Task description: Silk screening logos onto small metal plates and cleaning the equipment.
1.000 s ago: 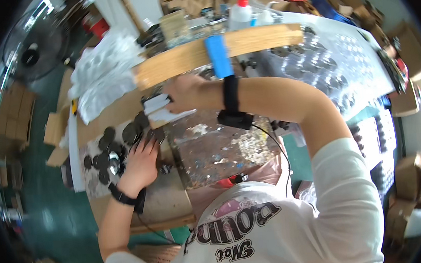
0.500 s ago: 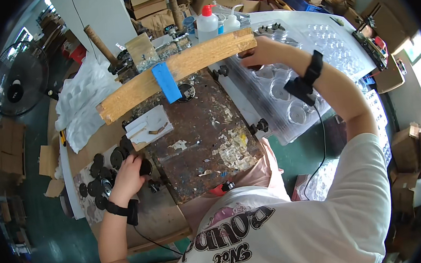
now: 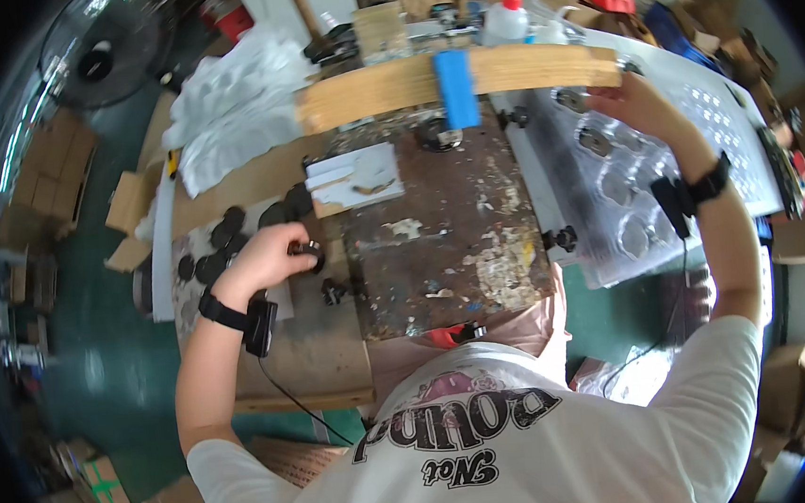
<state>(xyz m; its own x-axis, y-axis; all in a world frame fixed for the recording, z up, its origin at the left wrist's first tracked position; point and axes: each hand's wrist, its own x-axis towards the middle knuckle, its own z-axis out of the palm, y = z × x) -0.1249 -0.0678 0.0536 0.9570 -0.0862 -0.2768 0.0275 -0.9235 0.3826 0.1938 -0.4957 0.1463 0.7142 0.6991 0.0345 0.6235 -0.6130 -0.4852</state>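
My left hand (image 3: pixel 268 254) is closed on a dark, round disc-like piece (image 3: pixel 309 255), just left of the stained work board (image 3: pixel 431 249). Several black discs (image 3: pixel 227 229) lie loose behind its knuckles. Far to the right, my right hand (image 3: pixel 635 104) reaches past the end of a wooden plank (image 3: pixel 539 66) to a clear plastic tray (image 3: pixel 559 192) with round wells. Its fingers are bent and slightly blurred; what they hold, if anything, I cannot make out. Blue tape (image 3: pixel 455 91) wraps the plank, which hangs across the view above the board.
A white slab with scraps (image 3: pixel 354 178) lies at the board's far left corner. Black clamp knobs (image 3: pixel 560 239) stick out along the board's right side. White crumpled sheeting (image 3: pixel 230 104) and a white bottle with a red cap (image 3: pixel 506 18) stand at the back.
The view has swung left, so the scene sits further right. My left hand has lifted from beside the black discs with a dark round piece. My right hand stays over the tray.
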